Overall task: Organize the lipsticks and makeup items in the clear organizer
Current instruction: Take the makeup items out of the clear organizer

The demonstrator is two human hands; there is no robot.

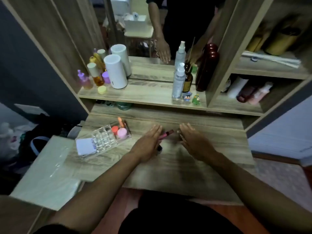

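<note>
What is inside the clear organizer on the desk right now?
The clear organizer holds a red round pot, a pink round pot and an orange stick at its far end. A white card lies at the near end. The grid cells look empty, though blur hides detail.

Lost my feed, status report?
Both hands open: left hand, right hand. Pink lipstick tube lying between them. Clear acrylic organizer left, unobstructed.

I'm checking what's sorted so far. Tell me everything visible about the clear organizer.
The clear organizer looks like transparent plastic and sits angled on the wooden desk, left of both hands, touched by neither. A grid of small slots in its middle looks empty. Its far end holds round orange and pink items and upright sticks; a white card lies at its near end.
</note>
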